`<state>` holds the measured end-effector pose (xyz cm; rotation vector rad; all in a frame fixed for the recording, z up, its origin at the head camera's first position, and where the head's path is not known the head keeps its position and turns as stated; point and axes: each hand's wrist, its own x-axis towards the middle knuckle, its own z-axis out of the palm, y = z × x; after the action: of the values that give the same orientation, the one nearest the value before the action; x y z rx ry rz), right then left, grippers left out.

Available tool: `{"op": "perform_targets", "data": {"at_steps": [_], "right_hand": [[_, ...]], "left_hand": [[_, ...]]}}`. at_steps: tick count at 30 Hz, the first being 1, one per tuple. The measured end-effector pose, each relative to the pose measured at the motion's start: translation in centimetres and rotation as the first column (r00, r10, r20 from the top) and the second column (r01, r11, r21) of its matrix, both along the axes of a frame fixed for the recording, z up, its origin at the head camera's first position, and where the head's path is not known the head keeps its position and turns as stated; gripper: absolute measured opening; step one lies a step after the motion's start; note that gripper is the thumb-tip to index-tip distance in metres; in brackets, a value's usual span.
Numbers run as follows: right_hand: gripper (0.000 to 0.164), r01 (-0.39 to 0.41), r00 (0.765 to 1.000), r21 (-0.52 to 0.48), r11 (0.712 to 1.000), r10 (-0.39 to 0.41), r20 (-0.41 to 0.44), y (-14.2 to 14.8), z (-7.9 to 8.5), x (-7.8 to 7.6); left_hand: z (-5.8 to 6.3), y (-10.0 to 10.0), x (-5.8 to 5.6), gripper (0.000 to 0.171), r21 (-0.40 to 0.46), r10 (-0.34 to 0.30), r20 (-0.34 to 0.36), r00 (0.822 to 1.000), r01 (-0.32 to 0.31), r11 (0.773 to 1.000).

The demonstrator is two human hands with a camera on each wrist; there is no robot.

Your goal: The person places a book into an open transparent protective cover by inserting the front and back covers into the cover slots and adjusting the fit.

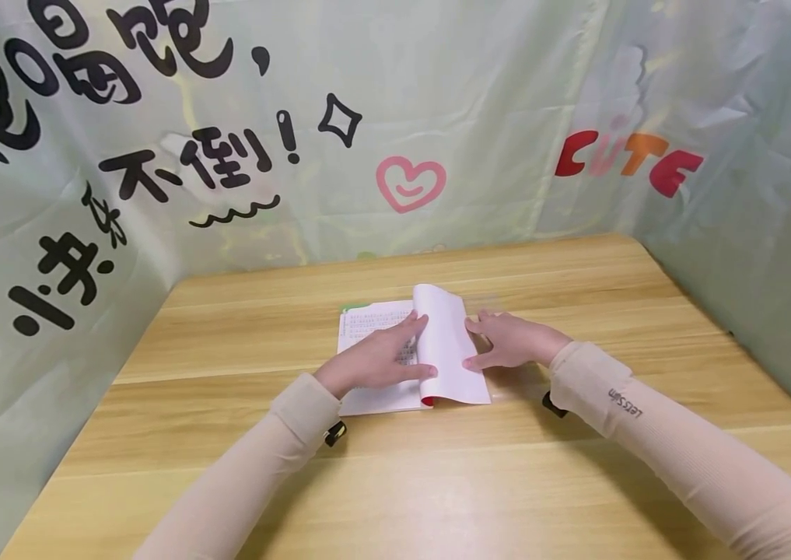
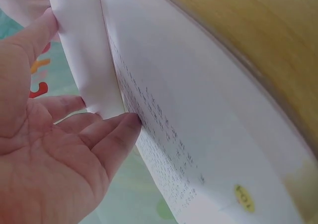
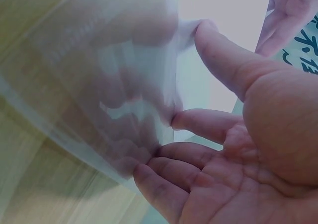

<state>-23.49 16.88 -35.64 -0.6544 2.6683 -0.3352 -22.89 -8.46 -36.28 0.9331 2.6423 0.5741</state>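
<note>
An open book (image 1: 369, 317) with printed text lies on the table, a white sheet or cover (image 1: 449, 342) curling up at its right side. Red shows at the lower edge of that curl. My left hand (image 1: 381, 359) reaches over the printed page and touches the left of the curl with thumb and fingertips. At the right edge of the white part, my right hand (image 1: 516, 339) rests its thumb and fingertips. The right wrist view shows clear plastic film (image 3: 74, 90) on the table, with those fingertips against it. Neither hand's fingers are curled round anything.
The wooden table (image 1: 227, 319) extends around the book. Pale cloth (image 1: 493, 101) with printed lettering and a pink heart (image 1: 411, 184) hangs behind it and along both sides. A yellow oval label (image 2: 244, 198) marks the printed page.
</note>
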Motion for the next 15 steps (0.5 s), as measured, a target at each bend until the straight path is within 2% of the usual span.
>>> {"op": "perform_targets", "data": {"at_steps": [9, 15], "right_hand": [[0.088, 0.008, 1.0, -0.012, 1.0, -0.008, 0.003, 0.08, -0.16, -0.11], [0.087, 0.006, 1.0, -0.017, 1.0, -0.006, -0.005, 0.07, -0.09, -0.09]], "left_hand": [[-0.17, 0.47, -0.02, 0.094, -0.003, -0.002, -0.026, 1.0, 0.002, 1.0], [-0.11, 0.75, -0.02, 0.094, -0.023, 0.007, -0.015, 1.0, -0.008, 1.0]]}}
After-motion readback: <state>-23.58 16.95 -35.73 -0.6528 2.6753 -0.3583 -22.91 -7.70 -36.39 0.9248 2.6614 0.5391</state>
